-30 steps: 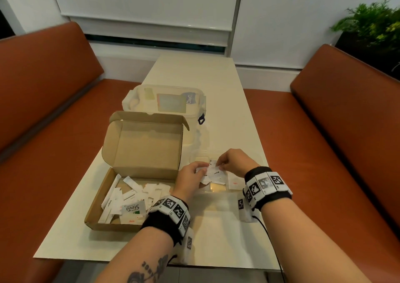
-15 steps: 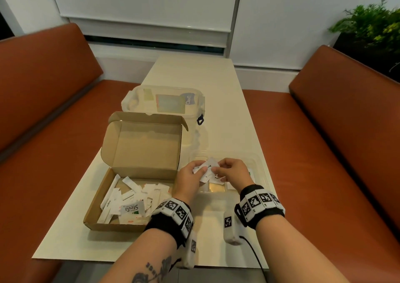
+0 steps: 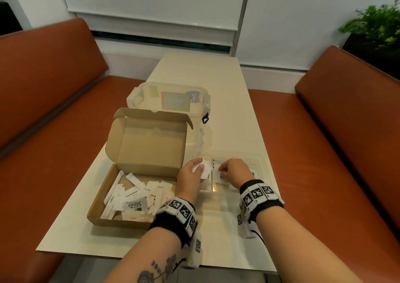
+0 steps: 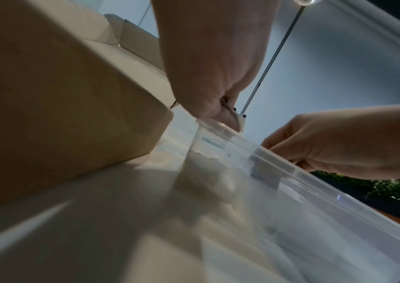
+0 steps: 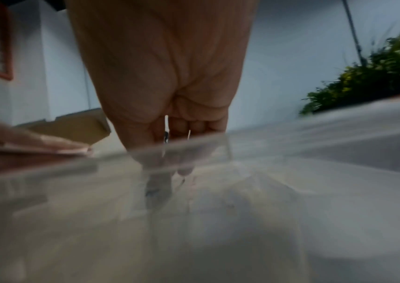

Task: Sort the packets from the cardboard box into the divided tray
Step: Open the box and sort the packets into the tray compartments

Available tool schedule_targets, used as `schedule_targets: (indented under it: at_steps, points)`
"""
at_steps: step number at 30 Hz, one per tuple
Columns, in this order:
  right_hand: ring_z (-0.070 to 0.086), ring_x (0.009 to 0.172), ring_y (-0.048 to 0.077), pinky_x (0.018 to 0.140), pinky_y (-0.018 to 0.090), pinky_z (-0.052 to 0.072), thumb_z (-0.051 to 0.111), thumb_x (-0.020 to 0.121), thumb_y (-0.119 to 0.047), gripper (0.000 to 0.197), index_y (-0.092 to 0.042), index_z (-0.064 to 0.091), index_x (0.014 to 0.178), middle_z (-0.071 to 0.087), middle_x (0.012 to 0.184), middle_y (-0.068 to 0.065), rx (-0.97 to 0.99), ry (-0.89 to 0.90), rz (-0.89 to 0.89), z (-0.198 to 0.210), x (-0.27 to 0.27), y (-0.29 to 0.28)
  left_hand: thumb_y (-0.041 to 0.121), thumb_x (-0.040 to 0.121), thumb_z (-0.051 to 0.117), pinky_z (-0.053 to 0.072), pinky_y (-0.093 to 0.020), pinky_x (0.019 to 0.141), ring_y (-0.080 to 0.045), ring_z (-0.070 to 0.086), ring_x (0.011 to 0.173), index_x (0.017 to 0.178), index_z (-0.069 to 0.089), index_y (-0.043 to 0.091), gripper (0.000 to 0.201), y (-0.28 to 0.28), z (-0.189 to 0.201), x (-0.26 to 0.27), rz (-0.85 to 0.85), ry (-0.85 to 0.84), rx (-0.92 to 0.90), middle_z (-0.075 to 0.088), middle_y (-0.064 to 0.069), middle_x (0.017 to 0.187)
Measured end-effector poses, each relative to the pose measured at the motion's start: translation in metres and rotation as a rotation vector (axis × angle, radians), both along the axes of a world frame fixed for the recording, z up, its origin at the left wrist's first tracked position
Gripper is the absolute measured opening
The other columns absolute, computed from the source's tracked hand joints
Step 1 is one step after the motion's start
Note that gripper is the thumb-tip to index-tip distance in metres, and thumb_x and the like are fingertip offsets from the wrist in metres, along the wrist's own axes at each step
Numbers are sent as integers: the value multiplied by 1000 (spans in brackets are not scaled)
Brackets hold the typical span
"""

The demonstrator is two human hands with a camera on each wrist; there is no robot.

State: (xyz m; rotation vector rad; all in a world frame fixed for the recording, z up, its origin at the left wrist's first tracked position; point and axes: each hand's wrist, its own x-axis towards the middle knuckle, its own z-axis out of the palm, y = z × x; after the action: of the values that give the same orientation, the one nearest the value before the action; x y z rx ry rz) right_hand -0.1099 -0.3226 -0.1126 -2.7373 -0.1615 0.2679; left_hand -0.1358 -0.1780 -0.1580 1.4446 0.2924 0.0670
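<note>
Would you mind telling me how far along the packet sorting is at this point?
Partly done, early on. A few packets already lie in the clear tray. In hand: the left hand holds white packets over the tray, and the right hand pinches one down into a compartment. Left: a large heap of packets remains in the cardboard box.

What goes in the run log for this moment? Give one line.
left hand: holds white packets | right hand: lowers packet into divided tray | cardboard box: packets remain
</note>
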Motion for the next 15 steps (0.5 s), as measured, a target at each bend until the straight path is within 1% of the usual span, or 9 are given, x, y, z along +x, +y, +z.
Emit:
schedule_targets:
  at_steps: [1, 2, 4, 6, 8, 10, 12, 13, 15]
  points:
    - [59, 106, 21, 94, 30, 45, 53, 90, -11, 26, -17, 70, 108, 68, 111, 4, -60, -11, 35, -3, 1, 1, 10, 93, 56, 56, -25, 69, -22, 61, 103, 101, 64, 28, 21, 0, -1, 0, -3, -2, 14, 61, -5, 117]
    - [57, 108, 22, 95, 31, 44, 52, 91, -12, 26, -19, 70, 109, 67, 113, 3, -114, -29, 60, -7, 1, 2, 11, 93, 56, 57, -28, 73, -22, 61, 103, 101, 65, 29, 22, 0, -1, 0, -4, -1, 25, 61, -4, 117]
    - [53, 111, 23, 95, 31, 42, 50, 93, -14, 28, -22, 69, 111, 66, 114, 3, -184, -60, 92, -13, 3, 1, 12, 92, 57, 57, -36, 82, -21, 61, 105, 100, 65, 32, 23, 1, -2, 0, -5, 0, 54, 62, 0, 114]
    - [51, 111, 23, 92, 30, 40, 49, 93, -16, 28, -25, 69, 112, 66, 114, 3, -203, -89, 101, -17, 4, 0, 14, 92, 58, 56, -40, 87, -21, 61, 106, 99, 65, 35, 23, 1, -2, 0, -8, -4, 88, 62, 2, 114]
    - [51, 109, 23, 89, 30, 39, 50, 93, -19, 26, -25, 69, 111, 67, 110, 3, -196, -124, 101, -19, 4, -1, 16, 92, 58, 54, -41, 90, -20, 61, 107, 100, 65, 35, 22, 2, -2, -1, -13, -1, 113, 63, 3, 115]
    - [51, 106, 22, 88, 30, 40, 55, 90, -22, 21, -22, 69, 107, 66, 105, 2, -168, -169, 88, -21, 1, -2, 17, 92, 58, 55, -40, 89, -20, 61, 106, 102, 66, 34, 21, 2, -2, -1, -15, 0, 129, 63, 4, 114]
    - [53, 100, 22, 82, 29, 40, 60, 84, -17, 15, -18, 68, 97, 64, 98, 2, -111, -200, 66, -23, -4, -3, 18, 92, 58, 55, -38, 88, -20, 61, 106, 105, 66, 32, 21, 2, -3, -1, -16, -3, 141, 62, 5, 112]
    - [54, 95, 22, 76, 28, 40, 61, 81, -13, 12, -17, 67, 91, 63, 94, 2, -95, -196, 58, -24, -7, -3, 17, 92, 58, 56, -34, 84, -18, 61, 104, 105, 66, 32, 21, 2, -3, -1, -16, -5, 140, 62, 5, 112]
    - [57, 88, 22, 67, 26, 37, 58, 79, -8, 12, -17, 65, 81, 63, 88, 1, -99, -159, 41, -25, -11, -3, 15, 93, 57, 56, -21, 69, -15, 62, 98, 104, 66, 31, 22, 1, -2, -1, -18, -7, 115, 62, 3, 112]
